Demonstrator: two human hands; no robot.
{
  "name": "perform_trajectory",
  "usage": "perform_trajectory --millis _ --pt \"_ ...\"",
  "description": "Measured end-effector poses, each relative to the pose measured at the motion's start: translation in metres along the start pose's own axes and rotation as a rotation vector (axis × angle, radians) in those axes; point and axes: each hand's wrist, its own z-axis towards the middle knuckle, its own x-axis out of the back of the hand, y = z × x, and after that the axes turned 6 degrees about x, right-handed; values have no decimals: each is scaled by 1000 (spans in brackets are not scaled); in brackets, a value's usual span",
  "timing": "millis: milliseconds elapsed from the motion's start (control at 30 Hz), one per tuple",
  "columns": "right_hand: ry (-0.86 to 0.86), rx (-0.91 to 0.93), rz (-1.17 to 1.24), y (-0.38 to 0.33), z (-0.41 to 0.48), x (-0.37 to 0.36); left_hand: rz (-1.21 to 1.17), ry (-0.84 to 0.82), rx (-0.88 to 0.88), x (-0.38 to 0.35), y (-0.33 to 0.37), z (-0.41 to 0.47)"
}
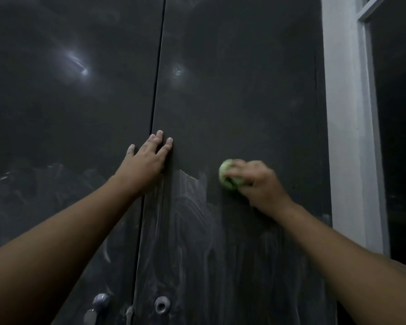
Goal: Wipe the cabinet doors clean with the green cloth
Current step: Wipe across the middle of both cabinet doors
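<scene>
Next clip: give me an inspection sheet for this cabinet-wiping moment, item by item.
Surface: left door and right door, dark, closed, with a thin seam between them; whitish wipe streaks on the lower right door.
Job's things: green cloth, wadded against the right door.
Clutter: nothing seen.
Hands: left hand flat, fingers straight, across the seam; right hand grips the cloth, blurred.
Cables: nothing seen.
Surroundings: keyhole and metal fitting low on the doors; white frame at right, dark beyond.
</scene>
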Motion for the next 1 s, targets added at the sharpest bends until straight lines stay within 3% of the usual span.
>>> perform_trajectory --millis 67,167,333,400,500,533,633,700,767,867,1000 --pt "155 -128 -88 9 19 3 12 -6 -9 -1 -2 0" --pt "119 -181 -150 14 34 -14 34 -19 -14 -1 -3 0" --pt "-82 -40 -96 -13 19 -44 14 -14 -17 2 -8 1" --pt "-235 90 -63 -20 13 -41 16 -25 -21 5 -8 1" --pt "-431 137 32 -24 24 -23 25 -49 -33 12 -10 0" --pt "-380 133 61 -25 32 -17 33 -54 -38 14 -10 0" --pt "-2 21 49 -17 56 -19 26 -73 -35 20 -11 -1" --pt "23 -77 -69 -17 65 -40 13 -78 -37 20 -10 -2" --pt "-42 -76 -134 -27 62 -67 14 -70 -47 19 -11 0" --pt "-70 81 -83 -47 44 -95 18 -53 -53 16 -14 1" --pt "-477 218 26 -58 32 -98 27 -65 -58 18 -14 0"
